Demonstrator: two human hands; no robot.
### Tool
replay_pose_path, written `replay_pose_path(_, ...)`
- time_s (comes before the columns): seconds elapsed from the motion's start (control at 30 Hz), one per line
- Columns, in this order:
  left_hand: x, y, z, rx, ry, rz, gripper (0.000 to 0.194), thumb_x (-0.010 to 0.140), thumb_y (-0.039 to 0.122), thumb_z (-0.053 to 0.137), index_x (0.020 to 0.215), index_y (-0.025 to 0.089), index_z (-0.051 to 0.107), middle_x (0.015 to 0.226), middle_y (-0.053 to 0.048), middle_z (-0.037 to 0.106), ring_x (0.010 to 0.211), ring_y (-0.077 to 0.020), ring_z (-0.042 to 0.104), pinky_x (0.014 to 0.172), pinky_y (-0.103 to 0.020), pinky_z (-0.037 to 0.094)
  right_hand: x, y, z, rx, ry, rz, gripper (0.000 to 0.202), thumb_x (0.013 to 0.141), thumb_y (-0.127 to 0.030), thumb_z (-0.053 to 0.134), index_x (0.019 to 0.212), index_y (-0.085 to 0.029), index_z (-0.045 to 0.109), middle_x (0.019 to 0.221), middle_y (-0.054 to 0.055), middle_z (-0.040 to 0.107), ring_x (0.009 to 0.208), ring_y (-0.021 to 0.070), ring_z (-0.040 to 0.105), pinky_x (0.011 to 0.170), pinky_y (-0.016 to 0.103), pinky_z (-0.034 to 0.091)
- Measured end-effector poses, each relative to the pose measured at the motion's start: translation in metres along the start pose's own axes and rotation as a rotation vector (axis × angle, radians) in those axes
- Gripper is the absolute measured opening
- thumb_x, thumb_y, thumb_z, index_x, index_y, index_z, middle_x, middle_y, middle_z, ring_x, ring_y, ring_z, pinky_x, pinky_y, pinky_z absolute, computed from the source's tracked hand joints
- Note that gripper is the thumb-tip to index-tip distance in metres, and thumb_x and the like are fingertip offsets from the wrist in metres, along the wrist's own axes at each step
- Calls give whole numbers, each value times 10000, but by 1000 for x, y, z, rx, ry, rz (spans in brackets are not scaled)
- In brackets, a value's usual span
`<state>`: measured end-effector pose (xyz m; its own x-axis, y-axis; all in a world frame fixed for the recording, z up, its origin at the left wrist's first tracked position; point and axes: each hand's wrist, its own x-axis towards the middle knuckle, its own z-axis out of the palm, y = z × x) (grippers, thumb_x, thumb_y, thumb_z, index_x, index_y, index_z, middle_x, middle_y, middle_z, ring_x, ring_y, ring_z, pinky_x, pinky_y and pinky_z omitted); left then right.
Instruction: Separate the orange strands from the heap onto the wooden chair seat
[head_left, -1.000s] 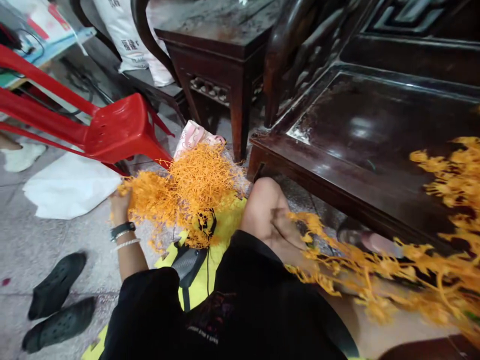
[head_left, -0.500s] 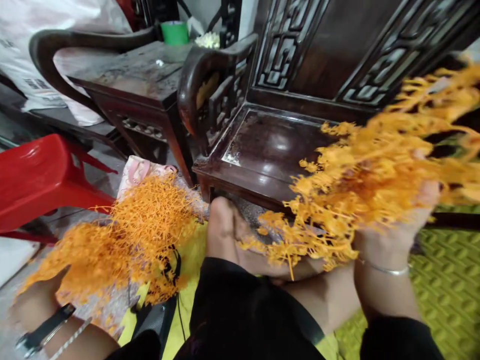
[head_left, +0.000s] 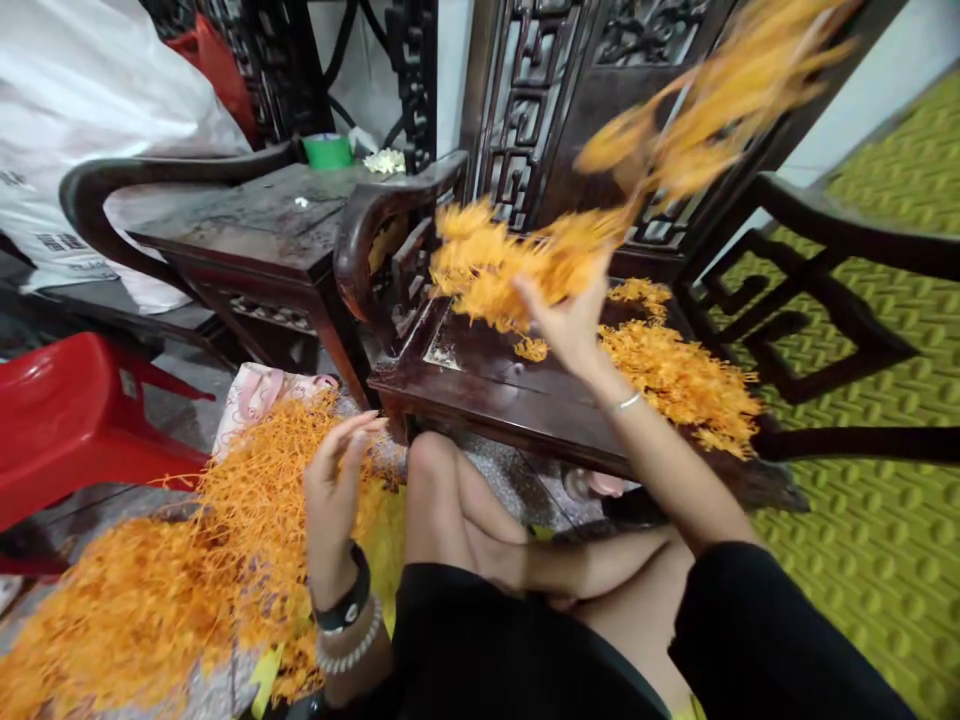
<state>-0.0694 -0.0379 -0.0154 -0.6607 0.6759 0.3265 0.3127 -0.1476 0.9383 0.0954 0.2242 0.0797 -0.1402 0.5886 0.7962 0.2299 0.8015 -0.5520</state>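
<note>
head view: your right hand (head_left: 571,322) is raised over the seat of the dark wooden chair (head_left: 480,375), fingers spread and let go, with a blurred orange sprig bunch (head_left: 525,255) at and just above the fingertips; it looks loose in the air and not pinched, though the blur keeps you from being sure of contact. a second orange heap (head_left: 679,375) already lies on the chair seat, just right of your wrist. your left hand (head_left: 335,490) hangs lower, palm turned inward, fingers loosely curled and gripping nothing, right beside the big floor pile (head_left: 180,570) of the same orange sprigs that spreads over the pink bag (head_left: 259,390) and the yellow sheet.

judging by how the sprigs fan and tangle, you're dealing with very light, springy plastic stems: soft at the tips, a bit wiry at the stalks, prone to snagging on one another and shedding bits. they won't slip, but a clump will drag neighbours along. take them where the stalks gather, low in the bunch, with a loose whole-hand grasp; pinching at the frilly ends would likely pull them apart.

a red plastic stool (head_left: 75,420) stands to the left, well apart.
</note>
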Motion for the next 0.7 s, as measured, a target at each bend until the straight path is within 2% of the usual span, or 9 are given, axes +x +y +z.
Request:
replay_pose_path(0.07, -1, -5, 26, -85, -137, -38, 282, 958, 367, 507, 1109, 165, 634, 1091, -65, 683, 1042, -158, 636, 980, -304, 468, -46, 17, 12, -91, -190, 8, 660, 659, -591, 734, 1059, -176, 413, 1056, 145, 567, 974, 260, 582, 897, 465, 488)
replay_pose_path(0.13, -2, -11, 43, -147, -227, -67, 273, 963, 357, 500, 1114, 169, 629, 1111, -68, 677, 1048, -155, 633, 983, -299, 462, -77, 32, 20, -83, -251, 113, 600, 701, -606, 697, 1007, -192, 389, 1043, 141, 565, 935, 253, 580, 871, 461, 485)
replay_pose_path(0.17, -3, -13, 48, -164, -251, -79, 274, 964, 358, 498, 1115, 170, 629, 1118, -69, 674, 1054, -157, 630, 987, -303, 460, -86, 39, 24, -55, -231, 194, 577, 728, -622, 664, 997, -196, 381, 1020, 132, 571, 901, 246, 581, 858, 461, 483)
replay_pose_path(0.23, -3, -16, 56, -176, -262, -94, 284, 967, 363, 489, 1123, 170, 627, 1134, -72, 667, 1069, -164, 622, 995, -315, 454, -87, 51, 30, 24, -114, 359, 565, 755, -674, 593, 978, -198, 387, 968, 112, 583, 860, 234, 579, 858, 464, 474)
replay_pose_path(0.33, -3, -16, 63, -165, -244, -86, 286, 971, 358, 480, 1133, 174, 627, 1149, -65, 660, 1089, -160, 611, 1010, -316, 442, -59, 70, 40, 173, 146, 543, 659, 677, -791, 539, 931, -193, 423, 944, 95, 586, 905, 229, 578, 920, 464, 452)
replay_pose_path(0.47, 1, -14, 71, -129, -223, -59, 293, 969, 368, 484, 1124, 165, 628, 1125, -69, 668, 1073, -163, 621, 972, -308, 463, -10, 95, 50, 381, 378, 634, 756, 539, -814, 571, 925, -184, 414, 992, 88, 570, 950, 210, 587, 949, 421, 454)
replay_pose_path(0.57, 11, -17, 79, -10, -206, 9, 297, 974, 362, 469, 1128, 170, 635, 1137, -66, 662, 1066, -165, 618, 968, -321, 469, 22, 116, 56, 451, 429, 640, 746, 606, -817, 514, 974, -179, 396, 1022, 91, 559, 964, 198, 594, 900, 398, 482)
replay_pose_path(0.63, 19, -22, 86, 120, -213, 95, 301, 973, 345, 467, 1156, 173, 634, 1181, -64, 644, 1113, -172, 589, 1017, -345, 443, 45, 133, 61, 440, 396, 618, 765, 686, -856, 393, 1021, -169, 410, 1048, 96, 554, 981, 190, 592, 876, 396, 497)
replay_pose_path(0.7, 27, -26, 95, 219, -236, 180, 319, 970, 332, 472, 1203, 168, 616, 1247, -64, 614, 1197, -179, 537, 1081, -363, 394, 71, 149, 65, 372, 324, 553, 881, 710, -916, 202, 1078, -152, 440, 1090, 109, 547, 1003, 172, 571, 871, 388, 506)
